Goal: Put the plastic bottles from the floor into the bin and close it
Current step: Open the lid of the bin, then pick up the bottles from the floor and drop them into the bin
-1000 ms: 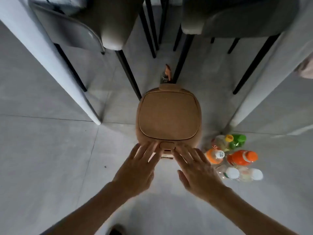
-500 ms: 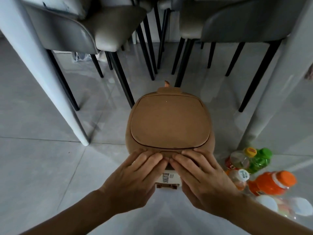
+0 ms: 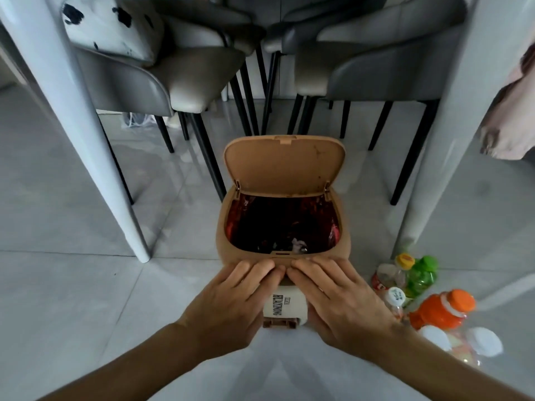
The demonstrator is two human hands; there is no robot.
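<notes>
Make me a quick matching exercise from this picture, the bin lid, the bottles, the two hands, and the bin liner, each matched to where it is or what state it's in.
Things:
1. lid
2. bottles
3. hands
4. liner

States:
A. on the floor, right of the bin
B. raised open
C. reddish, inside the bin
D. resting on the bin's front edge

Pairs: 1-B, 2-A, 3-D, 4-C

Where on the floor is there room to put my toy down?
Bare floor lies left of the bin, between it and the white table leg. Right of the bin it is crowded with bottles, beside the right hand.
</notes>
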